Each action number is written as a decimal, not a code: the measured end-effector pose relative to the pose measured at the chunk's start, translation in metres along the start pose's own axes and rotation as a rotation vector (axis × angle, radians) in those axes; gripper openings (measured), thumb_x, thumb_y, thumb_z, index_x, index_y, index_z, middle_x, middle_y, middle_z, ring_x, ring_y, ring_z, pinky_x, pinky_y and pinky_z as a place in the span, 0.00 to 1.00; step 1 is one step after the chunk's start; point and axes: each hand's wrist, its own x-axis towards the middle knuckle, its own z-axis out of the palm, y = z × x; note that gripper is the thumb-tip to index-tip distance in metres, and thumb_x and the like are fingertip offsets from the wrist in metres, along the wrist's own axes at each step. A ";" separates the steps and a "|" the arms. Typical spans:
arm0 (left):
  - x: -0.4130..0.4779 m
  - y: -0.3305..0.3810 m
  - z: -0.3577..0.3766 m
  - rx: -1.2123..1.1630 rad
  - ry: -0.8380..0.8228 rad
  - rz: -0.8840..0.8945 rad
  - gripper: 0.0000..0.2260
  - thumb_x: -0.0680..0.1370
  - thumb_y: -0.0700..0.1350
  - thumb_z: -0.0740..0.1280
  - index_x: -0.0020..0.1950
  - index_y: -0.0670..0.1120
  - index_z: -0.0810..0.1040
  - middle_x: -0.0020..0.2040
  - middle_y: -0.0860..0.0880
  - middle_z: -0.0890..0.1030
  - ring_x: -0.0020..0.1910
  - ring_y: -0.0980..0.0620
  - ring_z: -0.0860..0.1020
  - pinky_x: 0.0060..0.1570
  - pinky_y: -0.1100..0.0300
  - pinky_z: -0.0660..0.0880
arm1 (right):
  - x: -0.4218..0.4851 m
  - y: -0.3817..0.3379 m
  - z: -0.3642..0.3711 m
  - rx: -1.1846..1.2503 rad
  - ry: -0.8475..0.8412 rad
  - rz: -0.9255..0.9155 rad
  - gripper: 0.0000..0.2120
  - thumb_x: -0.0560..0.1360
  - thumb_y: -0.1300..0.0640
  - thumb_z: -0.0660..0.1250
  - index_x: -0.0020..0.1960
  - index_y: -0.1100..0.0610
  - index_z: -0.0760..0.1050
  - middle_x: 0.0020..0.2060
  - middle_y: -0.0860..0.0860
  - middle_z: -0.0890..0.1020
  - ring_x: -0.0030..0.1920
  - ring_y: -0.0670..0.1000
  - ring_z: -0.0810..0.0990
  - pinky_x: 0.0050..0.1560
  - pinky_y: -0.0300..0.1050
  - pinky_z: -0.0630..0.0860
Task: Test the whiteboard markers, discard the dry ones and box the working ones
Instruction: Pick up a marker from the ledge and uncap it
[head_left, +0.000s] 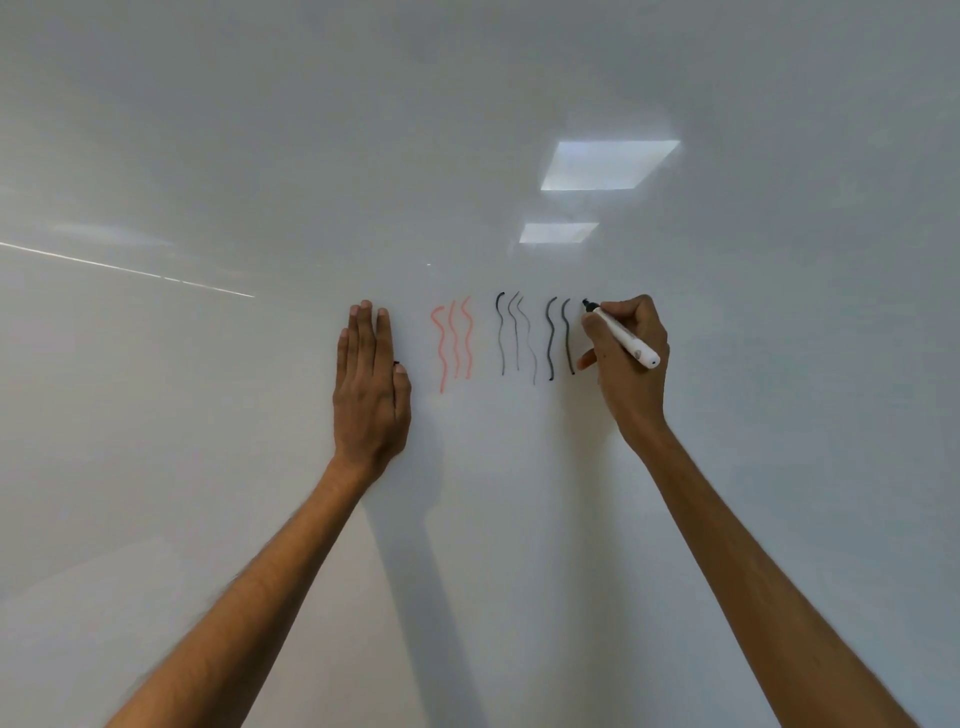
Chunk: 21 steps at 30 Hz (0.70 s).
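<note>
One whiteboard is seen filling the whole view, and two bare forearms are stretched up to it. The left hand is laid flat against the board, its fingers straight and held close together, pointing upward; nothing is plainly gripped by it, though a small dark speck is glimpsed by the thumb and what it is cannot be told. Over on the other side, one marker is pinched in the right hand, whose fingers are curled round the white barrel near the front end. The marker is tilted, its butt pointing down and to the right, and its black tip is pressed to the board at the top right of the row of strokes, where a short dark mark is only just begun. Now the strokes are counted: three red wavy lines are found just to the right of the left hand, three thin grey wavy lines are set next in the row, and two darker black wavy lines are drawn just beside the marker tip. Eight finished lines in all, every one running top to bottom. Higher on the board, two bright rectangular reflections are picked out, and one thin streak of light is caught at the left.
</note>
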 end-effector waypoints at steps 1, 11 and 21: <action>-0.001 -0.001 0.000 0.002 -0.006 0.005 0.27 0.80 0.39 0.52 0.79 0.36 0.52 0.80 0.39 0.52 0.80 0.44 0.49 0.78 0.49 0.48 | -0.002 0.001 -0.001 -0.011 -0.010 -0.003 0.07 0.78 0.60 0.69 0.50 0.62 0.73 0.43 0.55 0.80 0.34 0.61 0.81 0.31 0.41 0.76; -0.008 -0.003 -0.003 0.000 -0.034 0.034 0.32 0.74 0.37 0.53 0.78 0.34 0.53 0.80 0.37 0.52 0.80 0.42 0.50 0.78 0.45 0.50 | -0.029 0.010 -0.019 -0.022 -0.032 0.041 0.06 0.78 0.62 0.69 0.48 0.63 0.72 0.44 0.55 0.82 0.33 0.63 0.80 0.29 0.38 0.74; -0.017 -0.004 0.004 -0.093 0.016 -0.025 0.19 0.84 0.38 0.54 0.75 0.35 0.62 0.79 0.40 0.57 0.79 0.45 0.53 0.78 0.51 0.47 | -0.051 0.020 -0.030 -0.060 -0.055 0.135 0.06 0.77 0.60 0.70 0.47 0.59 0.73 0.41 0.56 0.82 0.29 0.60 0.81 0.27 0.40 0.71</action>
